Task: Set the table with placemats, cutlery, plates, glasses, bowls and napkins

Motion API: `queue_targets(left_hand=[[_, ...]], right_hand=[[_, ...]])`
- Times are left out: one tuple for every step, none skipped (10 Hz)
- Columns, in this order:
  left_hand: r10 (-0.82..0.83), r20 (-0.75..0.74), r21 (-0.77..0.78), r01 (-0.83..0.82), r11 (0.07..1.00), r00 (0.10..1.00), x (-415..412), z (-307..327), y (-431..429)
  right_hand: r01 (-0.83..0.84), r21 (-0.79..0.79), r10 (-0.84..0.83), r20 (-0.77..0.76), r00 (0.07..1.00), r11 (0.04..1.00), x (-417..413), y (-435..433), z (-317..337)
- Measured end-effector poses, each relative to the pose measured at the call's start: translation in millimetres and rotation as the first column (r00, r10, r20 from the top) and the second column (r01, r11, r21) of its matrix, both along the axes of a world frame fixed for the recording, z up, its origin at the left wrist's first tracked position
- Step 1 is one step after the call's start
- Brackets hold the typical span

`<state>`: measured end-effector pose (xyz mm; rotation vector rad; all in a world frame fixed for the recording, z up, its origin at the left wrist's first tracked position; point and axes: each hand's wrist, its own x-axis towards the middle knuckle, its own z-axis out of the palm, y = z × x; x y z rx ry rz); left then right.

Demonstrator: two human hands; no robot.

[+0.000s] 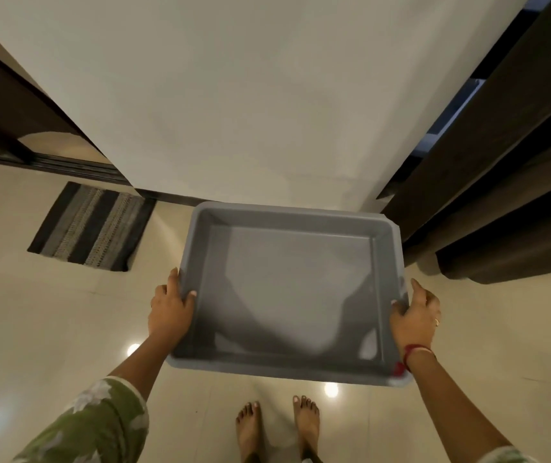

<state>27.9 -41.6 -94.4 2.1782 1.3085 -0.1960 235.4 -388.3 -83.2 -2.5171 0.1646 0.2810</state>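
Grey tray (pixel 294 218) is in the air over the tiled floor (pixel 33 329), between both hands. Left hand (pixel 170 309) grasps its left rim, thumb hooked over the edge. Right hand (pixel 416 315) grasps the right rim the same way. White wall (pixel 234 95) just ahead, striped mat (pixel 92 225) on the floor to the left, dark curtain (pixel 501 162) to the right.

Green fabric sleeve (pixel 97 426), white floral print; red thread wristband (pixel 412 351), thin gold bangle (pixel 426 349), right wrist; gold ring (pixel 437 321), right hand (pixel 416 315); bare feet (pixel 249 429).
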Motion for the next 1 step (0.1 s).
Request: queue_targets(left_hand=[[-0.001,0.065,0.019,-0.001,1.000,0.998,-16.7,10.9,-19.0]], right_hand=[[-0.120,0.080,0.113,0.082,0.990,0.990,-36.4,8.7,18.0]])
